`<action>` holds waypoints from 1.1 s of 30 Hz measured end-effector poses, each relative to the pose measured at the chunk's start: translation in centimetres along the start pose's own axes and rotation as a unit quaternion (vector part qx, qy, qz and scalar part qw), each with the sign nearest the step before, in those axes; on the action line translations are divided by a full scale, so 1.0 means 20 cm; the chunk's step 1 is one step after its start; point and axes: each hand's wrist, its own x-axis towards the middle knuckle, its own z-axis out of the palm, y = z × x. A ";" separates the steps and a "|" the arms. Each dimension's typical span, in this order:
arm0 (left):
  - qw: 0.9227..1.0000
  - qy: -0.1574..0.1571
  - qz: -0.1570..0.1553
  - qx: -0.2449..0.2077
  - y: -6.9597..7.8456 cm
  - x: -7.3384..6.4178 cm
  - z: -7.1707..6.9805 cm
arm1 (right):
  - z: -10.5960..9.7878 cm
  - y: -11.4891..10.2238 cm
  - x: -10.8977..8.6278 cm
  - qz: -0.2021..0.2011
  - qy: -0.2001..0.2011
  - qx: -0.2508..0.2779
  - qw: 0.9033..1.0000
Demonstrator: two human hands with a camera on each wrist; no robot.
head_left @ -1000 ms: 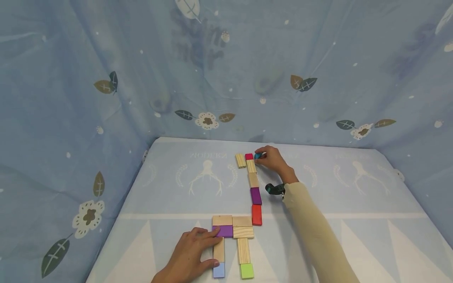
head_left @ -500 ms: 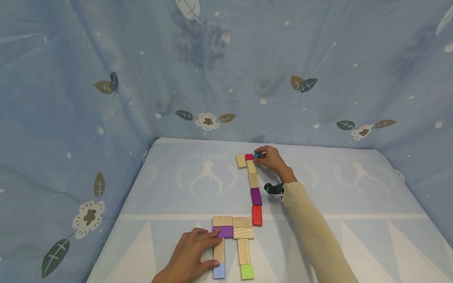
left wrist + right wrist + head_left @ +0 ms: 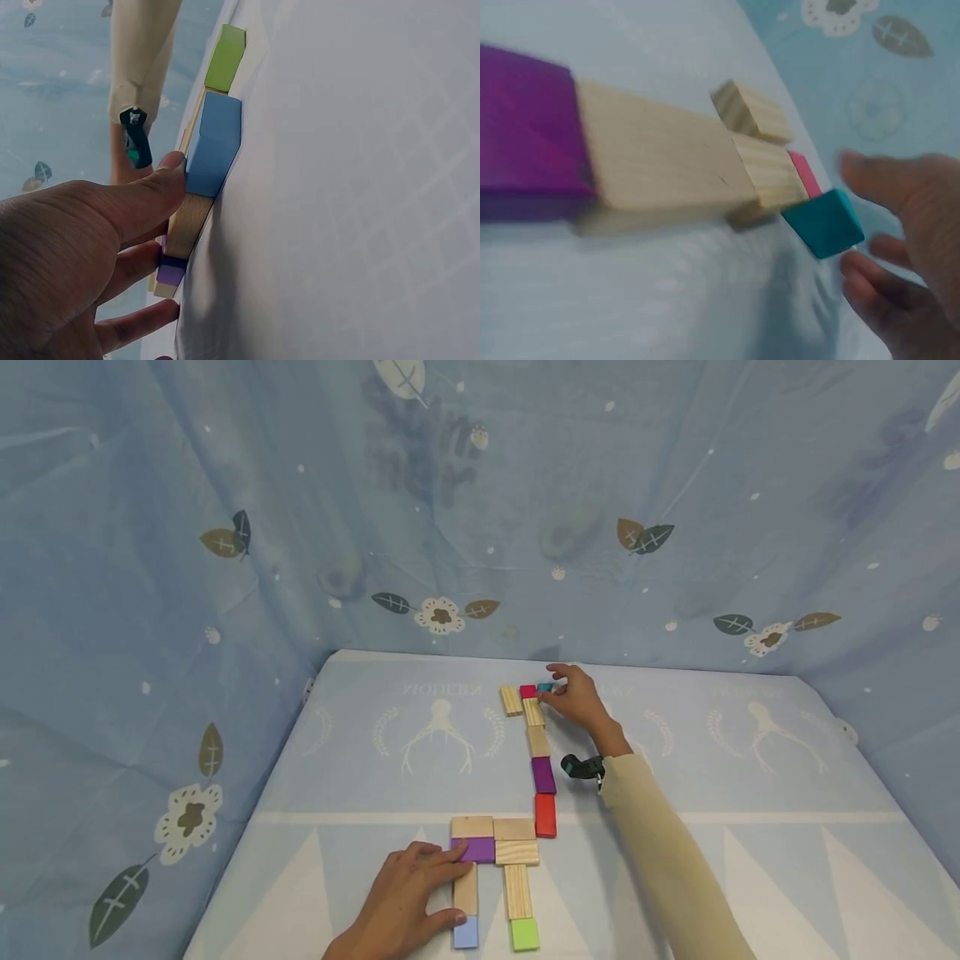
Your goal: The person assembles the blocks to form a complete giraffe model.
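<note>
At the far end of a line of flat wooden blocks, my right hand [image 3: 581, 700] is spread around a teal block [image 3: 825, 223], its fingers apart. That block lies at an angle, close beside a pinkish-red block [image 3: 528, 691] and a plain wood block [image 3: 774, 172]. My left hand [image 3: 405, 893] rests on the near blocks with relaxed fingers. Its thumb touches a light blue block [image 3: 214, 144], and fingertips lie on a purple block [image 3: 478, 851] and a plain wood block [image 3: 465, 893].
Toward me the line continues with a dark purple block [image 3: 543, 775] and a red block [image 3: 545, 815]. A plain block [image 3: 511, 700] lies left of the line's far end. A green block [image 3: 524, 934] ends the near right leg. Blue patterned cloth [image 3: 480, 527] hangs behind the table.
My right hand has let go of the teal block, which sits beside the pinkish-red one; an upper finger has lifted away. My left hand has stayed in place.
</note>
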 end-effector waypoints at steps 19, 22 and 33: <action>1.000 0.015 0.019 0.018 0.02 0.00 -0.02 | 0.06 -0.20 -0.67 -0.181 -0.096 0.038 0.978; 0.999 0.018 0.018 0.032 0.03 0.01 -0.03 | 0.10 -0.26 -0.83 -0.242 -0.103 0.029 0.964; 0.999 0.000 0.007 0.045 0.09 0.02 -0.05 | 0.15 -0.20 -1.21 -0.350 -0.070 -0.091 0.930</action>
